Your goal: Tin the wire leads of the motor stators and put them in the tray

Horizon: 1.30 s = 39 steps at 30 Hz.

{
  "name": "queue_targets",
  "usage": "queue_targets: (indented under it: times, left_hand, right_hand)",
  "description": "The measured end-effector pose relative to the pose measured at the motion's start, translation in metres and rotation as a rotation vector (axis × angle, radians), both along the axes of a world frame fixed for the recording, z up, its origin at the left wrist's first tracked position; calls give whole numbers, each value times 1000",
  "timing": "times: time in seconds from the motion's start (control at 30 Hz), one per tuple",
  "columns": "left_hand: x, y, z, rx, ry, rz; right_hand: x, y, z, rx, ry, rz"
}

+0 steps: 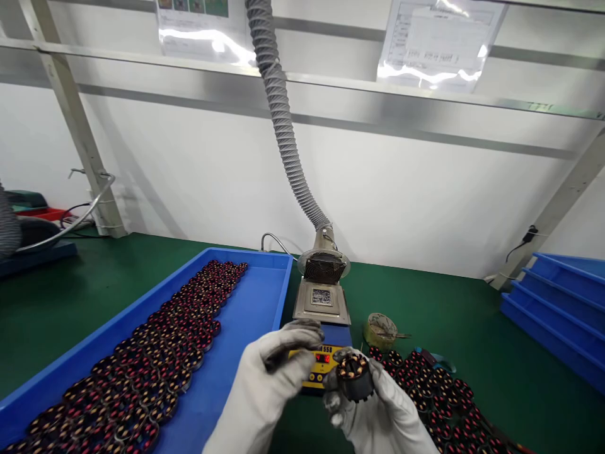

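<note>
In my gloved right hand (378, 403) is a wound stator (355, 378), a short black cylinder with copper-coloured ends showing in its top. The fingers and thumb grip it from both sides, and small teeth stick out along its lower edge. My gloved left hand (283, 362) hovers to the left with nothing visible in it, its thumb apart from the bent fingers, whose tips are stained dark. Behind both hands stands a solder pot (321, 313) with a square metal top, a yellow front panel and red digits. My left hand partly covers that panel.
Left lies a long blue tray (259, 296) with rows of similar stators (155, 353). More stators (439, 397) are heaped at right, near a small round tin (380, 329). A grey exhaust hose (283, 120) hangs over the pot. Blue trays (558, 315) are stacked far right.
</note>
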State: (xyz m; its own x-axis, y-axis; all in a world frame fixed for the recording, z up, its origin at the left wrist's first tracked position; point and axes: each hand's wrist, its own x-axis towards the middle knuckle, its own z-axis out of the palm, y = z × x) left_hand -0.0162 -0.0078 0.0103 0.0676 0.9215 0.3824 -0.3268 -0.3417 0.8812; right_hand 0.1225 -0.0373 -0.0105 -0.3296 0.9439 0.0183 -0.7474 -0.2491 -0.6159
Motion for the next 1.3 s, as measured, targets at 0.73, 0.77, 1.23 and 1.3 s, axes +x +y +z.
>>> queue_targets:
  times: [0.73,0.77,1.23,1.3]
  left_hand:
    - [32,-12,-9,-347,-453,-168]
    - [31,-11,-10,-336,-500,-112]
    - [21,-13,-11,-246,-354,135]
    - [18,-13,-7,-287,-283,21]
  right_hand:
    - [-20,1,-38,943,-1117,-1440]
    - [-18,2,-38,924,-1104,-1468]
    - [-13,5,-39,1010,-1097,-1511]
    - [-12,4,-39,1013,-1066,-1498]
